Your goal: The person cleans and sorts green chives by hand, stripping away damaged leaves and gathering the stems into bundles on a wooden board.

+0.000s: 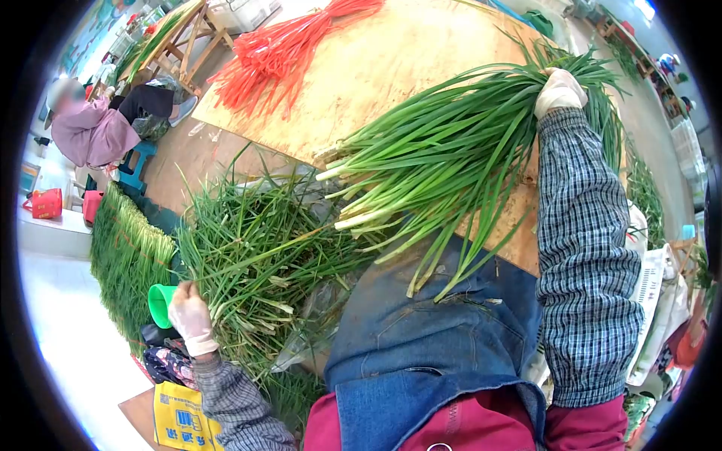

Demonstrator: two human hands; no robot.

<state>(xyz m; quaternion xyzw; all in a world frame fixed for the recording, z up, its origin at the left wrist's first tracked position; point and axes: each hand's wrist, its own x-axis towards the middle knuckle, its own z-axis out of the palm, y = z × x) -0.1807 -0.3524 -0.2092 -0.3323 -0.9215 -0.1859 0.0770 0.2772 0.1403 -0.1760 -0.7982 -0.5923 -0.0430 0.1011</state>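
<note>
My right hand [561, 93], in a pale thin glove, is closed around the leafy end of a large bunch of garlic chives [459, 143]. The bunch lies over the wooden board [361, 68], its white stem ends pointing left and some stems drooping over my denim apron [429, 323]. Low on the left, my left hand [190, 319], also gloved, is pinched on a long chive leaf [282, 248]. That leaf stretches over a heap of loose chives and trimmings [248, 225]. Right beside this hand is a green plastic cup-shaped thing [160, 304].
Red plastic ties [289, 56] lie on the board's far left. Stacked chive bundles [131, 248] stand at the left. A seated person [90, 128] is at the upper left, near a blue stool [137, 167]. A yellow printed bag [180, 417] lies at the lower left.
</note>
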